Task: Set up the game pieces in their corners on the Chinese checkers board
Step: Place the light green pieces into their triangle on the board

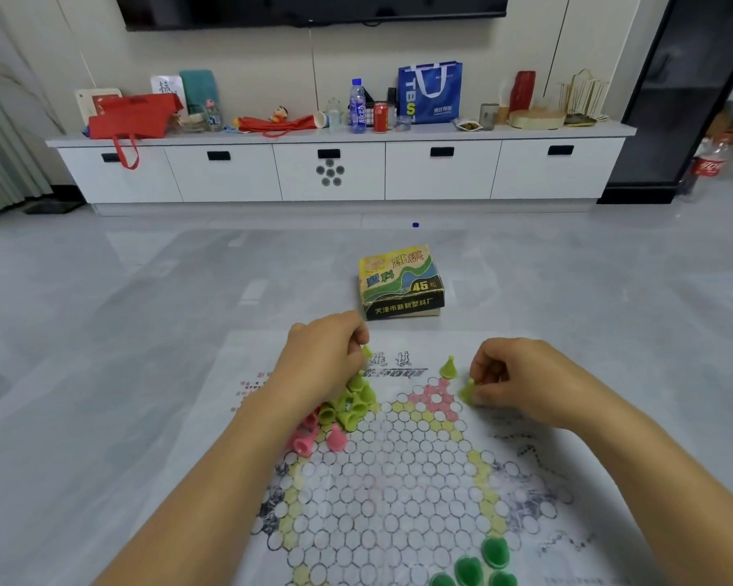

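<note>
— Why were both hands up at the far corner of the board?

— That pink corner was being filled with light green pieces, I'd judge. One piece already stood upright at its tip. The right hand was pinched shut on another piece, just beside the corner's right edge.

— And the left hand?

— Closed on a light green piece at its fingertips, held above the loose heap of light green pieces, with pink ones lying nearer (tipped over, mostly). Dark green pieces sat at the near edge, the box on the floor beyond the board.
</note>
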Tool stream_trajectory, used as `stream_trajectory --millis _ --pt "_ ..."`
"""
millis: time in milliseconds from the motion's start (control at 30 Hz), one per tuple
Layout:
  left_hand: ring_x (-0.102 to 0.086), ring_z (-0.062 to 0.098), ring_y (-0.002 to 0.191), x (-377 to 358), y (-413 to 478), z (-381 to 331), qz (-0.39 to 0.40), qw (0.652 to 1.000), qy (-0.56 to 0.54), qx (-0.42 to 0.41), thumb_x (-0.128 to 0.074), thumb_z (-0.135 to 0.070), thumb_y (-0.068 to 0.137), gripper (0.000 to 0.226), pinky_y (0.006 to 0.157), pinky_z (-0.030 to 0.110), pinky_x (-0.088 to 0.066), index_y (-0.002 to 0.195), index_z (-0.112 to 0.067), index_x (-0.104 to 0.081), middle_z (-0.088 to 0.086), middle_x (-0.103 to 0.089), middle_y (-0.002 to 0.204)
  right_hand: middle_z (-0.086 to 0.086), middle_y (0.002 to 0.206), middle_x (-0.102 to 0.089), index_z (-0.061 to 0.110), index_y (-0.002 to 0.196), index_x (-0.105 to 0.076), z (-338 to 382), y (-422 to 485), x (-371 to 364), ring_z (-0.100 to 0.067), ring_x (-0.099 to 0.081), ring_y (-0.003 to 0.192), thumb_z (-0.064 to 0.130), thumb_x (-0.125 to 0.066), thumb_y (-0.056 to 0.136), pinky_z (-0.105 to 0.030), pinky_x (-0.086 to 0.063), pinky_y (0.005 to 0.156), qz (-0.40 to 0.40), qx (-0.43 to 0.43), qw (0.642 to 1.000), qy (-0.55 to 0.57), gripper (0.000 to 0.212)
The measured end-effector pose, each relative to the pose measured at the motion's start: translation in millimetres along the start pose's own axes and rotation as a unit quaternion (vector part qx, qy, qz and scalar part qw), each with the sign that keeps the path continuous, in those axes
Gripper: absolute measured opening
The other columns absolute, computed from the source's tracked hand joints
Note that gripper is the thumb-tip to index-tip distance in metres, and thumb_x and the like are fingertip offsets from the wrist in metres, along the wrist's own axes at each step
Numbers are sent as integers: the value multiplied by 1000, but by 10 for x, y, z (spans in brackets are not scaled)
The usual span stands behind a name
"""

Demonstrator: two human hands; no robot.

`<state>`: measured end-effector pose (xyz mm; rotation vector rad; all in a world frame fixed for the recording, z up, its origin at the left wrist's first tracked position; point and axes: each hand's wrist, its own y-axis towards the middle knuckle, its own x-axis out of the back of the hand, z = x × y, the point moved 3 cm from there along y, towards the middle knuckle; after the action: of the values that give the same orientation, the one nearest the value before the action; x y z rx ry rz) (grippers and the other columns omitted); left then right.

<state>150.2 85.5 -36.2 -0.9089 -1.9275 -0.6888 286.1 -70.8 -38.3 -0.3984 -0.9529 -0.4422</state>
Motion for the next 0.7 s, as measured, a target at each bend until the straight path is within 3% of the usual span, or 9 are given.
stream_trajectory --millis 167,300,433,533,700 --pt "-55 16 91 -101 -29 -189 15 998 -20 -64 -54 -23 88 17 96 34 -38 104 -23 -61 -5 -53 96 10 69 -56 24 68 -56 -57 37 -55 -5 -49 62 20 -73 74 -17 -38 57 7 -17 998 64 18" --pt "-49 18 99 -263 -33 -289 50 994 42 -87 -50 -29 91 24 100 32 -26 113 -27 -58 -4 -54 108 10 67 -56 23 68 -58 -72 46 -68 -4 -49 61 21 -74 73 -18 -36 56 2 -20 996 85 17" --pt "-47 14 84 -306 -35 -342 6 994 18 -104 -54 -23 88 16 92 25 -23 104 -21 -52 -4 -58 99 9 68 -59 23 67 -58 -80 59 -93 -8 -52 64 22 -75 72 -26 -44 64 -10 -26 995 92 18" --pt "-46 15 85 -325 -27 -351 9 994 23 -107 -56 -23 86 12 92 25 -23 98 -20 -54 -3 -58 99 8 70 -60 22 69 -59 -80 64 -91 -10 -53 67 23 -76 70 -33 -49 72 -6 -31 995 92 17" --pt "-52 22 99 -347 -6 -361 32 994 -12 -100 -57 -22 86 20 99 34 -31 105 -24 -63 -3 -58 105 8 71 -60 18 75 -62 -74 50 -88 -8 -53 66 21 -74 73 -25 -45 67 10 -24 993 115 13"
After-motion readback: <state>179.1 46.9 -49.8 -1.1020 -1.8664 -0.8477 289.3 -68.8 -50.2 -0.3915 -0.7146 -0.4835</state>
